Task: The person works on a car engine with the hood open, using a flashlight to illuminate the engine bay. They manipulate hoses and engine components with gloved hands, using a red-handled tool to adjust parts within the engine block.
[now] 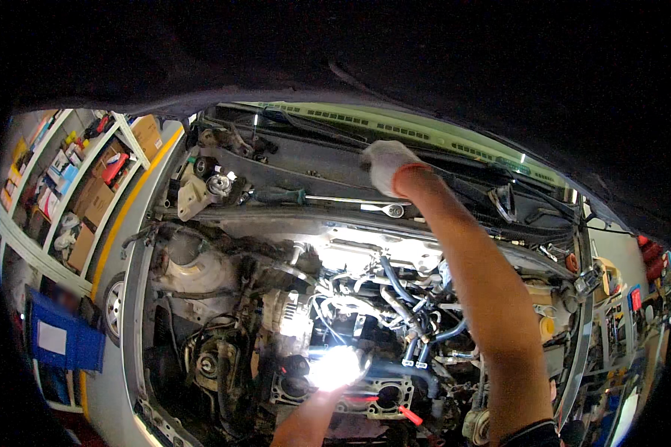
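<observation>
My right hand (391, 165), in a pale knit glove with an orange cuff, reaches across to the dark cowl panel below the windshield. Its fingers look curled; whatever they grip is hidden. Just below it lie a ratchet (391, 211) and a long-shafted screwdriver (279, 196) with a dark handle. My left hand (335, 369) is over the open engine block (404, 390), washed out by bright light, so its fingers cannot be made out. A red-handled tool (410, 415) rests across the block's top face, beside a round cylinder bore (388, 398).
Hoses (395, 279) and wiring crowd the engine bay behind the block. A pale plastic reservoir (194, 195) sits at the far left. The raised hood (335, 52) hangs overhead. Shelves (89, 186) with boxes and a blue bin (67, 335) stand left of the car.
</observation>
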A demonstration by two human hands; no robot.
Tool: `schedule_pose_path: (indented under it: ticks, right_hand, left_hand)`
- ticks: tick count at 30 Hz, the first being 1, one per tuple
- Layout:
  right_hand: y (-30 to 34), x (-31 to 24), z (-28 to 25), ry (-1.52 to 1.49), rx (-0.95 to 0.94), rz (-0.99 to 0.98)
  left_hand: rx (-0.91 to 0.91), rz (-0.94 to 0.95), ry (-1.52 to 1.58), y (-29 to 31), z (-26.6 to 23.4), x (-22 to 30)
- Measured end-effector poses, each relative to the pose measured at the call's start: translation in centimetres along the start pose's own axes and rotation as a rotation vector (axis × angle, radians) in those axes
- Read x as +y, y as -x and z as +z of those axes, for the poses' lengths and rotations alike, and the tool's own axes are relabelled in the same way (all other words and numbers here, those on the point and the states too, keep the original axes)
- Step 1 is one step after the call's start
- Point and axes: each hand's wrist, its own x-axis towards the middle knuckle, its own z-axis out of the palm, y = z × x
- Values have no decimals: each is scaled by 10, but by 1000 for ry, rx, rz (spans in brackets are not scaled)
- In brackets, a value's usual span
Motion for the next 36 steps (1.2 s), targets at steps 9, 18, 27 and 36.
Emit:
schedule_pose_path:
  ticks: [9, 18, 27, 36]
  right_hand:
    - [52, 47, 5, 238, -335, 3]
    - [50, 26, -6, 245, -373, 21]
    - [130, 45, -19, -596, 78, 190]
    - [340, 10, 106, -991, -47, 668]
  left_hand:
    - [5, -58, -55, -7, -19, 14]
    - [109, -11, -13, 0, -8, 11]
    - [57, -63, -97, -9, -33, 15]
    - [3, -529, 599, -23, -50, 23]
